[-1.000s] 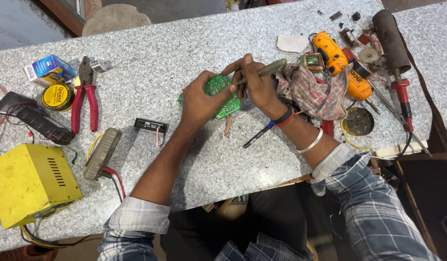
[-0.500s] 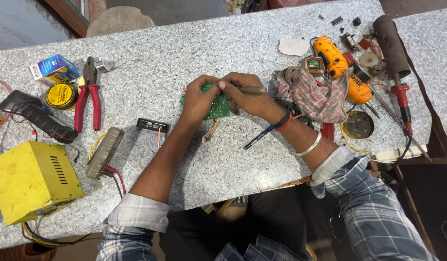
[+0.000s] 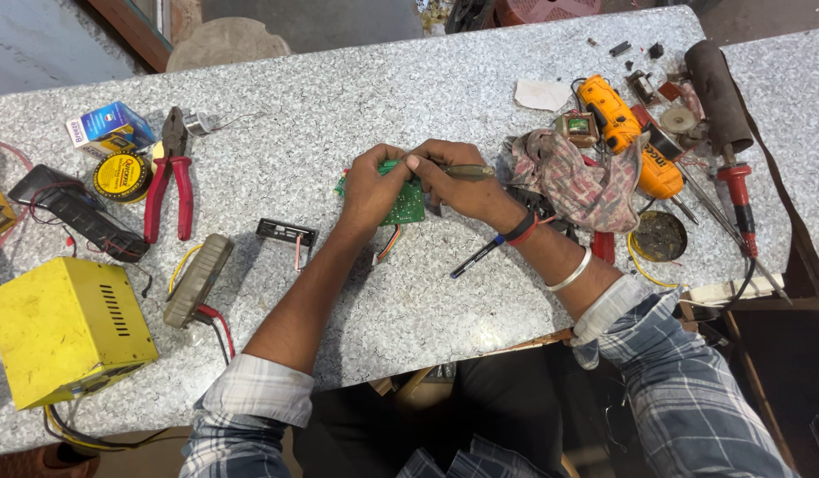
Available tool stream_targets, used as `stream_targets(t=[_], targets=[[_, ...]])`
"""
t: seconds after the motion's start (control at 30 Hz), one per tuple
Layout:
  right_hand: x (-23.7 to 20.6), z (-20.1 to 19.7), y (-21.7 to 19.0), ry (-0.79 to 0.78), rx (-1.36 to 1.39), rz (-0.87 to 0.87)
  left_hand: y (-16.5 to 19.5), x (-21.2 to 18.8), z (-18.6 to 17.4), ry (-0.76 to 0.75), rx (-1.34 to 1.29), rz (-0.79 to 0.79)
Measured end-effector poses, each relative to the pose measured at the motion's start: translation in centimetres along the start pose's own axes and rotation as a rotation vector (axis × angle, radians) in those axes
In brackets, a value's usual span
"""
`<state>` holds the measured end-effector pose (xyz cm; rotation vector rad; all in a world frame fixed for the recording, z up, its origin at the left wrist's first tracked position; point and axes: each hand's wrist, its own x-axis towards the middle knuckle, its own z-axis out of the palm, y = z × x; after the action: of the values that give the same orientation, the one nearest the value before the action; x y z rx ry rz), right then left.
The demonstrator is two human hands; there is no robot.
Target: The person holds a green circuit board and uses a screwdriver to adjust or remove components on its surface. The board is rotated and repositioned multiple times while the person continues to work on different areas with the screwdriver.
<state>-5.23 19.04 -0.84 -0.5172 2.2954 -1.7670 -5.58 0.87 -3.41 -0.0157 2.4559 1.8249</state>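
Table (image 3: 445,80): speckled grey slab filling most of the frame, strewn with tools and parts.
Yellow box (image 3: 64,329): vented metal case at lower left, wires trailing from beneath it.
Cloth (image 3: 573,181): crumpled checked rag right of centre, just beside the right hand.
Drill (image 3: 626,133): orange tool at upper right, lying partly on the cloth amid loose parts.
Pliers (image 3: 169,173): red-handled, at upper left, near a yellow tape roll (image 3: 123,175).
Left hand (image 3: 372,188): at frame centre, fingers curled over the board's left edge, gripping it.
Right hand (image 3: 458,181): just right of the left hand, pinching the screwdriver, thumb touching the board's top.
Board (image 3: 406,205): green circuit board at centre, held low over the table between both hands, coloured wires hanging below.
Screwdriver (image 3: 467,172): slim, dull-coloured, lying horizontal across the right hand's fingers, its tip hidden at the board.
Pen (image 3: 477,257): dark, on the table under the right wrist.
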Motion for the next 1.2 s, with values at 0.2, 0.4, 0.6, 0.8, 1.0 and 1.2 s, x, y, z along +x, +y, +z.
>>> stream_targets(t=[0.2,0.4,0.6,0.8,1.0,1.2], targets=[[-0.01,-0.04,0.03,-0.002,-0.011,-0.013,-0.33,0.18,0.09,0.003,0.028,0.037],[-0.05,-0.07,-0.01,-0.007,-0.004,0.0,-0.57,0.25,0.1,-0.001,0.047,0.033],[-0.08,0.03,-0.12,-0.012,-0.005,0.003,-0.59,0.2,0.08,-0.002,0.051,0.037],[-0.24,-0.15,-0.34,-0.011,-0.038,-0.023,-0.36,0.02,0.25,0.014,0.094,0.077],[-0.18,-0.22,-0.62,-0.022,-0.089,-0.03,-0.06,-0.08,0.06,-0.023,0.079,0.026],[-0.28,-0.2,-0.52,-0.018,-0.058,-0.02,-0.37,0.05,0.11,-0.006,0.102,0.065]])
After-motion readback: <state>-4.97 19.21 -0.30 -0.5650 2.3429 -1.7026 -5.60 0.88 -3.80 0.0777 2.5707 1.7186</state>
